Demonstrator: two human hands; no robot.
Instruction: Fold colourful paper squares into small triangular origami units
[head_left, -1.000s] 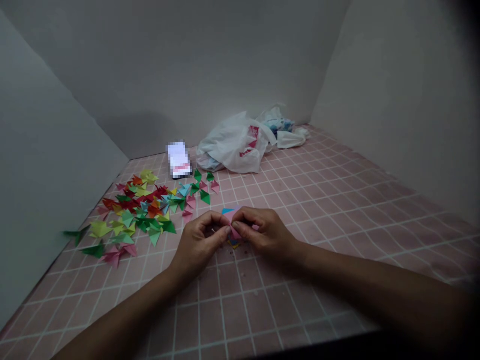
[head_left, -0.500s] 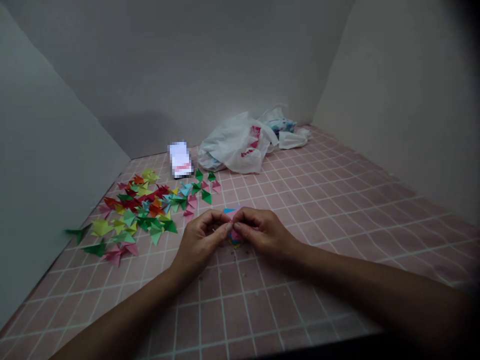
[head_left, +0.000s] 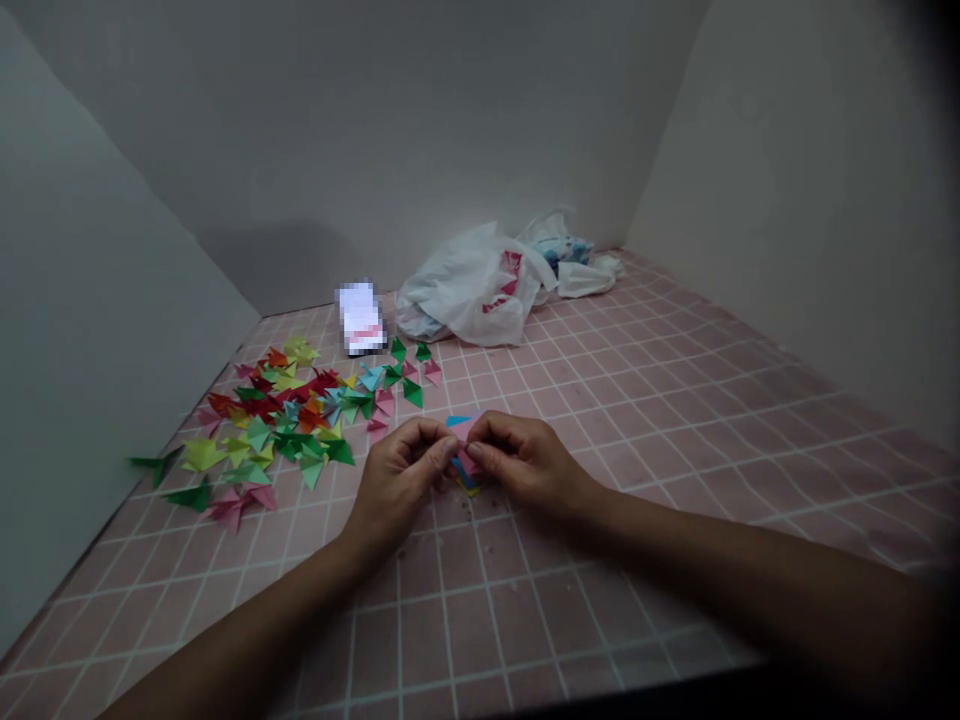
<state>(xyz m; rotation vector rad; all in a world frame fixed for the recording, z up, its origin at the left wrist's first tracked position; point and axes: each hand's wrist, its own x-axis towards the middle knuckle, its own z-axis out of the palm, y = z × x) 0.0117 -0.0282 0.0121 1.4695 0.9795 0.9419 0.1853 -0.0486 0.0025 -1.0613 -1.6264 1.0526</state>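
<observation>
Between my two hands is a small piece of pink paper (head_left: 466, 432), partly covered by fingers. My right hand (head_left: 529, 462) pinches it between thumb and forefinger. My left hand (head_left: 409, 470) is closed, thumb against forefinger, at the paper's left edge. Blue paper (head_left: 457, 421) shows just behind and below the pink piece, and a yellow corner (head_left: 470, 491) peeks out under the hands. To the left lie many folded paper pieces (head_left: 307, 412) in green, yellow, red, orange, pink and light blue, shaped like origami birds.
A lit phone (head_left: 361, 318), its screen blurred, leans near the back wall. White plastic bags (head_left: 480, 290) with red print lie beside it, next to a blue patterned bundle (head_left: 564, 250). Pink tiled surface (head_left: 675, 420) spreads underneath, with walls on the left, back and right.
My hands have drawn slightly apart, the left shifting a little leftward, so more of the pink paper shows between them. The folded pieces, phone and bags stay put.
</observation>
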